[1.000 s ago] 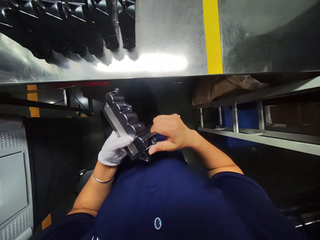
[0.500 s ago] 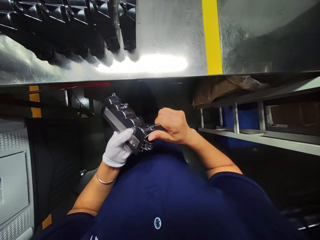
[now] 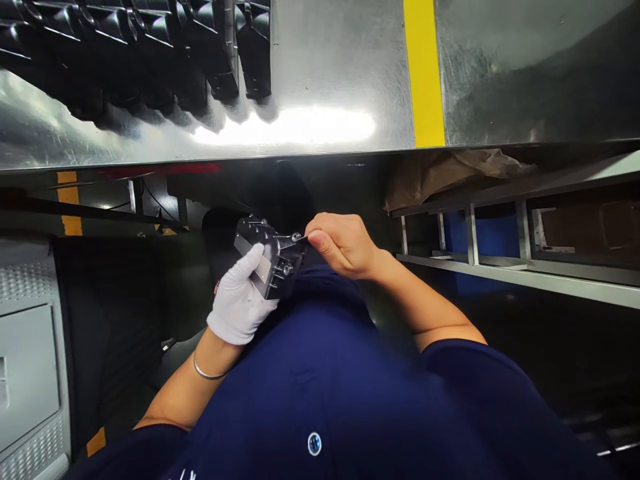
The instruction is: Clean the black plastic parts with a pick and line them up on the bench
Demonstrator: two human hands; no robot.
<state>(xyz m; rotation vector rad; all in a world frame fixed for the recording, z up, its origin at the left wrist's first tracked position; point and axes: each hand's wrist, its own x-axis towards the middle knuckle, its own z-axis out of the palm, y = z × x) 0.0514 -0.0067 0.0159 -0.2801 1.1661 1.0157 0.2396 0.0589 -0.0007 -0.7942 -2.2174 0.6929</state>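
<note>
My left hand (image 3: 241, 300), in a white glove, grips a black moulded plastic part (image 3: 283, 261) in front of my body, thumb on the pale flat strip along its side. The part has ribs and small round bosses, and its end is turned toward me. My bare right hand (image 3: 343, 245) is closed, thumb pressed over the fingers, on a thin, dark blade-like tool (image 3: 301, 239). The tool's tip reaches the upper edge of the part's end, by a round boss. Most of the tool is hidden in my fist.
Several similar black parts (image 3: 150, 60) stand in a row on the metal table (image 3: 325, 87) ahead, left of a yellow tape strip (image 3: 424, 73). At right are a metal rack (image 3: 500, 268) and a brown bag (image 3: 440, 177). A grey plastic container (image 3: 30, 353) stands at left.
The black part has been turned so that its end faces me more, and its far end looks foreshortened. My right thumb has moved up against the fingers.
</note>
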